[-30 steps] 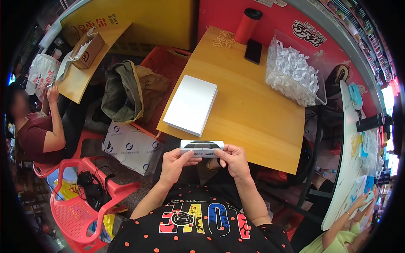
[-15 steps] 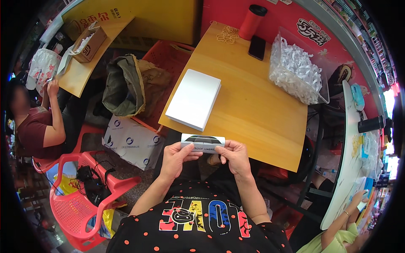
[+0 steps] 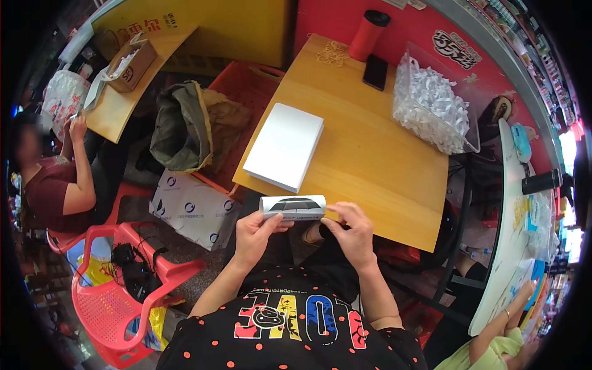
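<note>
A curled paper sleeve (image 3: 292, 208), white and grey with a picture of a black umbrella on it, is held in front of my body just off the table's near edge. My left hand (image 3: 254, 231) is closed on its lower left part, thumb on the front. At the sleeve's right end is my right hand (image 3: 353, 229), its thumb and forefinger apart, their tips beside the end. Whether they touch the paper I cannot tell. Beyond the sleeve, a thick stack of white sheets (image 3: 283, 145) lies on the wooden table (image 3: 370, 160).
A clear bin (image 3: 431, 108) of curled white strips, a dark phone (image 3: 375, 72), a red tumbler (image 3: 369, 35) and rubber bands (image 3: 333, 53) are on the table. A grey sack (image 3: 180, 126) and a red chair (image 3: 117, 296) stand left. People sit on both sides.
My right hand has loosened from the sleeve's right part and shifted slightly right, its fingers parting. The sleeve has moved a little left and looks more rolled, its lower print turned.
</note>
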{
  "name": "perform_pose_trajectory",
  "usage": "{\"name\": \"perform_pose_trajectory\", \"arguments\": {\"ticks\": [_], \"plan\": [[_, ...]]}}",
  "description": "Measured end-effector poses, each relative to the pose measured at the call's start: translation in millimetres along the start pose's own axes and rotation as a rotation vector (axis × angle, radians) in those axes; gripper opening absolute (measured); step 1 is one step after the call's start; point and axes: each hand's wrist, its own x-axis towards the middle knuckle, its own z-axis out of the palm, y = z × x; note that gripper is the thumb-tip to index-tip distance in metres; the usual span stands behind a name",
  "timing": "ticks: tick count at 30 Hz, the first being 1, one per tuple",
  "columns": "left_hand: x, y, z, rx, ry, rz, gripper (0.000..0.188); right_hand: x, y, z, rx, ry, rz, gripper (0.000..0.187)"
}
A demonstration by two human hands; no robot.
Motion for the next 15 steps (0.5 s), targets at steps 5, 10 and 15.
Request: {"name": "perform_pose_trajectory", "arguments": {"ticks": [5,10,15], "plan": [[-8.1,4.7,5.3,0.300,-0.036,0.175,0.017,-0.9,2.5,-1.1,-0.084,-0.040,-0.250,0.014],[-14.2,7.5,14.0,0.453,-0.051,0.404,0.017,-3.6,2.5,-5.5,-0.091,-0.080,-0.357,0.018],[-22.3,9.7,19.6,0.541,-0.054,0.493,0.018,-9.6,3.8,-6.4,-0.130,-0.098,-0.414,0.020]]}}
